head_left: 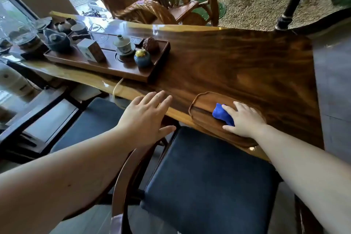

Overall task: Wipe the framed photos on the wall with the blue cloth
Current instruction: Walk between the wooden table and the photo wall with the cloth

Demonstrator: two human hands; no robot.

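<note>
One right hand [245,119] gripping crumpled blue cloth [222,114], glossy oval wooden tray [201,118]

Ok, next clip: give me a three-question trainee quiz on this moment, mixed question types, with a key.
1. True or false: the right hand has its grip on the blue cloth.
2. Where does the cloth lie? A) on the chair seat B) in the shallow wooden tray on the table C) on the long tea tray
3. Fill in: the left hand is ____, fingers spread, near the table's front edge and holding nothing.

Key: 1. True. 2. B. 3. Open.
</note>
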